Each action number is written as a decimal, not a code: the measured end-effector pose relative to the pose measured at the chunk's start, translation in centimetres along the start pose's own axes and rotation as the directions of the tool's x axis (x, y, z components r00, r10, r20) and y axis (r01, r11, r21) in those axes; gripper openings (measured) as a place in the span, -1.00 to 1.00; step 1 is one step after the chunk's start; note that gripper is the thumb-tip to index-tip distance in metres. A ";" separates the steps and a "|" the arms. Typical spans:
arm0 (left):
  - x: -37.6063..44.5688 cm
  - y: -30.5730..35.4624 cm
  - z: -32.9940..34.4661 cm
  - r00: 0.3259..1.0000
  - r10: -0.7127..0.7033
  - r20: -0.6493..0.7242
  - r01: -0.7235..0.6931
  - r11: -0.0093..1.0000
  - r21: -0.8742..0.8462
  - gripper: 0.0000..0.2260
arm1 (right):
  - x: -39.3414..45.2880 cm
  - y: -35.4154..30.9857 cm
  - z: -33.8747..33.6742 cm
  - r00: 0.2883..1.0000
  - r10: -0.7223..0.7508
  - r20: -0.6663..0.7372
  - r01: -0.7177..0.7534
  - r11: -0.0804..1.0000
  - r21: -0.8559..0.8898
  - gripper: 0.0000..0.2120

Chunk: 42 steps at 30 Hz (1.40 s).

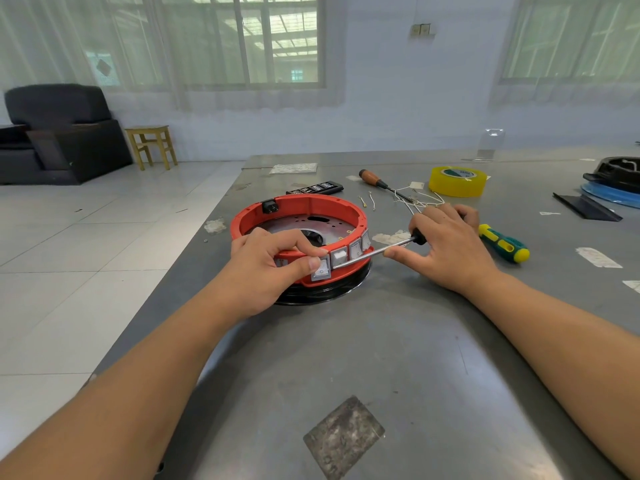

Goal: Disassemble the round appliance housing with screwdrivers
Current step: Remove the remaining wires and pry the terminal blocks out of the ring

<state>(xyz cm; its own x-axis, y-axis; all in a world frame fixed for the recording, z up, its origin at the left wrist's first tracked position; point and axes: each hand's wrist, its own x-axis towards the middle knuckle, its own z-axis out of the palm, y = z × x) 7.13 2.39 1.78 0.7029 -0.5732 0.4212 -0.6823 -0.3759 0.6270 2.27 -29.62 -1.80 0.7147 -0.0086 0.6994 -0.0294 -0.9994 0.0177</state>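
Yellow tape roll [456, 181], black armchair [59, 133], wooden stool [151, 145], steel table [346, 358], curtained windows [242, 43]

We log a grey metal bench [346, 341], scuffed, w/ patches of old tape residue. Lying on it: red round housing [301, 216] on a black base, wood-handled screwdriver [375, 180], green/yellow screwdriver [504, 243], yellow tape roll [456, 181], black bit case [315, 188], loose white wires [424, 199]. Far right: a black part on a blue disc [613, 195], a flat black strip [587, 206] beside it.

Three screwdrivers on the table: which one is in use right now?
The black-handled screwdriver gripped by the right hand, shaft at the red round housing; the wooden-handled and green-yellow ones lie untouched.
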 end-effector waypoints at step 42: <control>-0.1 -2.1 1.3 0.980 0.064 -0.187 -0.073 0.997 -0.037 -0.73 | -2.1 -12.5 -3.1 0.964 -0.263 -0.041 0.267 0.956 0.123 -0.50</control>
<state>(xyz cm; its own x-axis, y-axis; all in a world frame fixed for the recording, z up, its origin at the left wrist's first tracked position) 8.22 2.29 -0.48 0.6826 -0.4503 0.5756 -0.7236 -0.3061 0.6186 -1.04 -17.02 -1.24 0.6679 0.2564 0.6987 0.2485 -0.9617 0.1154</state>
